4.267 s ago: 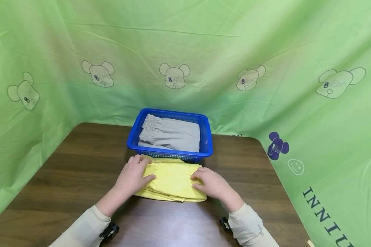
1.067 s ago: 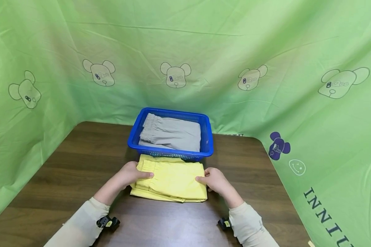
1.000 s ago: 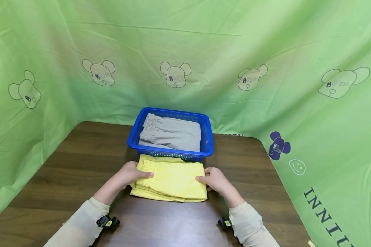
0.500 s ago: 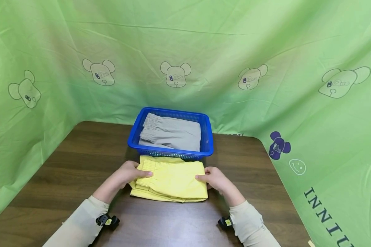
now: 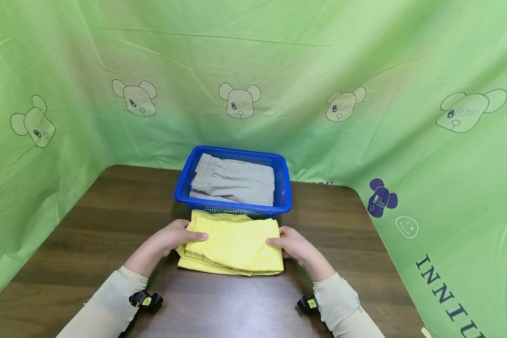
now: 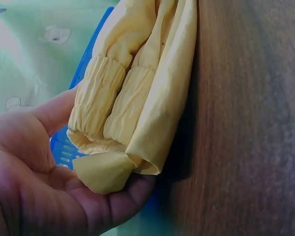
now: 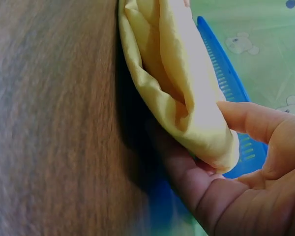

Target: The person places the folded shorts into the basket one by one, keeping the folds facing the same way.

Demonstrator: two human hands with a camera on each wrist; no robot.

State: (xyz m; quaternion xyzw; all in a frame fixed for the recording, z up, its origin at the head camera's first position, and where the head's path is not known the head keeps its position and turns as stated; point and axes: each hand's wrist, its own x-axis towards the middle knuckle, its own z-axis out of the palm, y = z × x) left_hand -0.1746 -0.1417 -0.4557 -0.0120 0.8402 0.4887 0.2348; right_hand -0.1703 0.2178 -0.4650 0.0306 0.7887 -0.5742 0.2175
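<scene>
Folded yellow pants (image 5: 241, 244) with a gathered elastic edge lie in front of the blue basket on the table. My left hand (image 5: 175, 236) grips their left end, thumb on top and fingers underneath. In the left wrist view, the gathered elastic bands (image 6: 96, 98) show, and a loose flap rests over the fingers. At the other end my right hand (image 5: 295, 245) pinches the folded edge between thumb and fingers. The right wrist view shows the layered fold (image 7: 182, 98) held there, with a dark shadow between cloth and table.
A blue perforated basket (image 5: 285, 188) stands just behind the pants, with a folded grey garment (image 5: 241, 180) inside. The dark wooden table (image 5: 342, 225) is backed by a green printed curtain (image 5: 295, 42) along the rear and sides.
Several seconds ago both hands lay over the top of the yellow pants. They have since shifted outward to grip the two ends from below. Over the last second little has moved.
</scene>
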